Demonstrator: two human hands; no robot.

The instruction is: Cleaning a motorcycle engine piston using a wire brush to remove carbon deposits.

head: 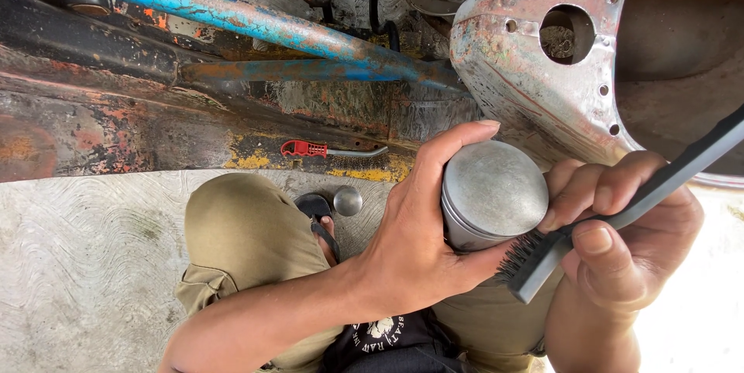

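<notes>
Floor [85,264]: pale concrete with swirled trowel marks, dusty. Above it a rusted vehicle frame [116,125], paint flaked to orange and yellow patches. A blue tube [232,16], paint peeling, runs diagonally across the frame. At right, a worn metal body shell [535,86], grey with red traces, with a round hole and a row of small holes.

Piston [492,195]: dull grey, flat crown up, held over the person's lap, just below the shell.

Left hand [415,241]: closed around the piston's side, thumb stretched up along its rim.

Right hand [620,233]: fingers clamped on a black brush [620,210], bristles touching the piston's lower right edge.

A red-handled wire brush [325,150] lies on the frame's yellow-stained ledge. A small round metal part [347,201] sits on the floor by a sandal [316,210]. Khaki trousers, knees bent.
</notes>
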